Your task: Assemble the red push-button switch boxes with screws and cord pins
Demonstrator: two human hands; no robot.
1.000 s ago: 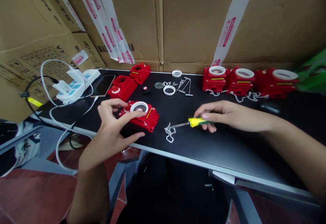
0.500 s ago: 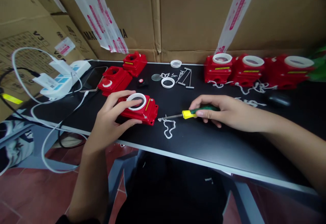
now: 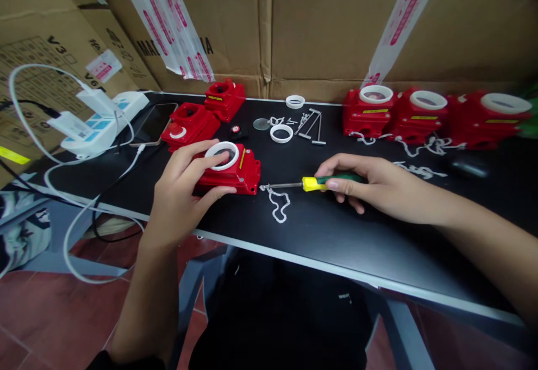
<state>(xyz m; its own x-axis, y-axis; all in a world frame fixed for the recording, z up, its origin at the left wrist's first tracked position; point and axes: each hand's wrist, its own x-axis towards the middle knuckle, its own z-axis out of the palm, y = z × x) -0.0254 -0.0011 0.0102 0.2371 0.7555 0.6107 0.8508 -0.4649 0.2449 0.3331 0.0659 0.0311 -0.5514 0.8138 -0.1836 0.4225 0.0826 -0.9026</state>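
My left hand grips a red button box with a white ring on top, near the front edge of the black table. In my right hand lies a screwdriver with a yellow and green handle. Its metal tip points left and almost reaches the box's right side. A white chain lies on the table just under the tip.
Two open red boxes sit behind my left hand, three closed ones at the back right. White rings, metal pins, a phone and a power strip with cables lie around. Cardboard boxes wall the back.
My left hand has settled flatter onto the red box and turned it squarer to the table edge. The screwdriver tip moved left toward the box's side.
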